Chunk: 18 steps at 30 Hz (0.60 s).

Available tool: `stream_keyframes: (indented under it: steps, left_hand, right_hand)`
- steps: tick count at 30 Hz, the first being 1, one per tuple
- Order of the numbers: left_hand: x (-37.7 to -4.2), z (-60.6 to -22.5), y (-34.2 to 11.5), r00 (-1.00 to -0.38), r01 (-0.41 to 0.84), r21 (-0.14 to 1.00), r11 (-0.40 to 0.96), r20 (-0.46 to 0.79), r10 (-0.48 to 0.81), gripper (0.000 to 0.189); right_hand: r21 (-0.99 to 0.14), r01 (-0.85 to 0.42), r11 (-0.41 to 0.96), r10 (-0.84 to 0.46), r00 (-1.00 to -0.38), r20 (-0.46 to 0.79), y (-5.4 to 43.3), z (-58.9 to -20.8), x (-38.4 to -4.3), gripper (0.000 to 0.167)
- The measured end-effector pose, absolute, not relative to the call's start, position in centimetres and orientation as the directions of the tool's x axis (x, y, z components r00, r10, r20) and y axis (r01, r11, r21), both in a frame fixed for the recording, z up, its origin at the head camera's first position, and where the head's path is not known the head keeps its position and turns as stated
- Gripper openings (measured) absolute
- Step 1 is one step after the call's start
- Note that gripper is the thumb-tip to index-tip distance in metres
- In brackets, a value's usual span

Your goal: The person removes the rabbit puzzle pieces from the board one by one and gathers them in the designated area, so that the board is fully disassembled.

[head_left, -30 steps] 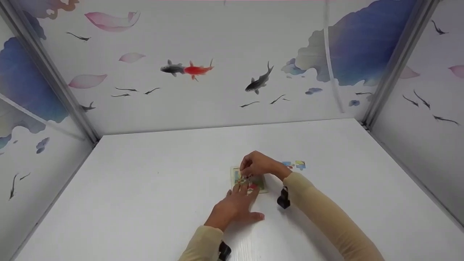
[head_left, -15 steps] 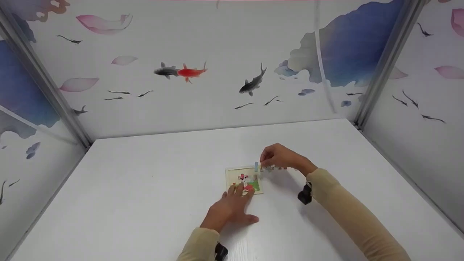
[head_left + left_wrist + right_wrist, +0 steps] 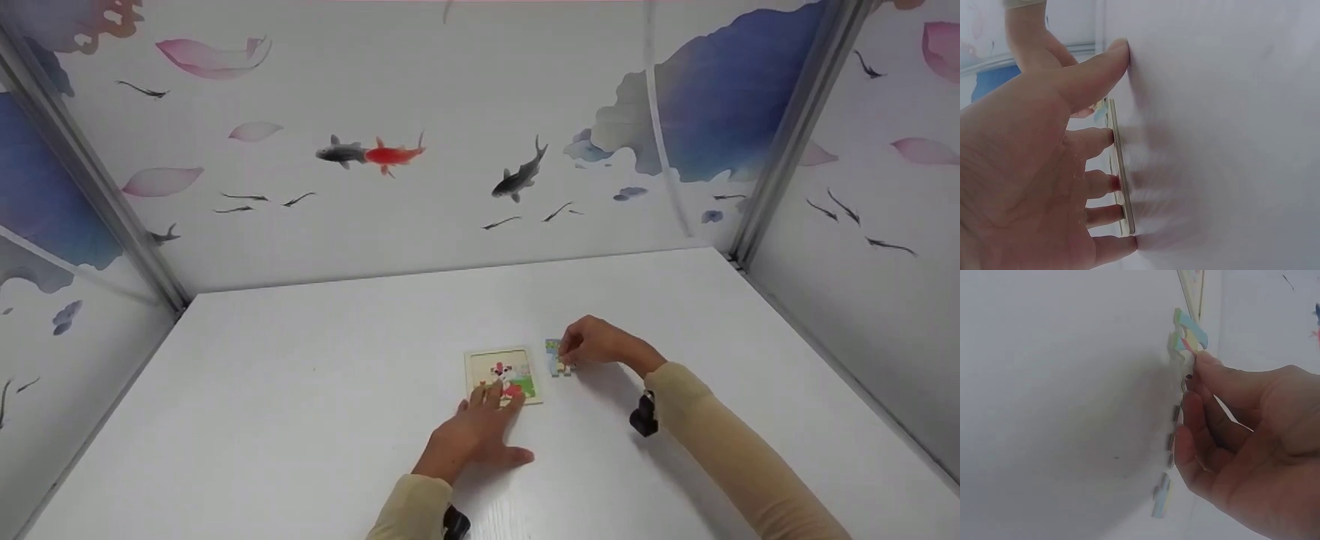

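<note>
A small square puzzle board [image 3: 535, 379] with a pale raised rim lies on the white table. Its upper part shows bare wood; its lower part has a cartoon animal picture in red, white and green. My left hand [image 3: 474, 433] rests with spread, straight fingers on the board's near edge, the thumb on the table. Just right of the board, my right hand [image 3: 600, 341] pinches a colourful puzzle piece [image 3: 1188, 360] between thumb and fingers, low at the table. Beside it lies a light blue puzzle piece [image 3: 553, 349]. The hand hides part of these pieces.
More puzzle pieces lie in a row under the right hand; one blue and yellow piece [image 3: 1161, 498] sits apart at its end. White panels [image 3: 450, 225] with painted fish and petals enclose the table [image 3: 300, 420] at the back and sides.
My right hand has moved from over the board to its right side, with a light blue piece at its fingers. The board's upper part now shows bare. My left hand stays on the board.
</note>
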<state>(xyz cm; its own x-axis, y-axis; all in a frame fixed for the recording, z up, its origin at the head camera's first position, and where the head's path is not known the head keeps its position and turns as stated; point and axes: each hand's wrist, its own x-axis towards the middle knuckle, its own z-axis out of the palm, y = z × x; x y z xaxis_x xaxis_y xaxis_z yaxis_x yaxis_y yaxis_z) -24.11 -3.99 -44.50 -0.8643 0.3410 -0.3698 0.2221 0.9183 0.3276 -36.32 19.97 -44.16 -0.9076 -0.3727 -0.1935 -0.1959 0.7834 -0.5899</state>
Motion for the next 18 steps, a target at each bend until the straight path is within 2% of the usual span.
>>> stream_keyframes:
  steps: [7,18]
  left_hand:
    - [-24.16,-44.44,-4.18,-0.866,0.232,0.321,0.918,-0.362,0.345,0.087]
    - [-23.83,-44.87,-4.21,-0.861,0.287,0.311,0.906,-0.331,0.387,0.087]
  right_hand:
    - [-0.599,-0.209,0.773,-0.371,-0.915,-0.158,19.70,-44.63,-35.85,0.012]
    - [-0.587,-0.247,0.771,-0.381,-0.917,-0.115,19.71,-44.38,-36.08,0.008]
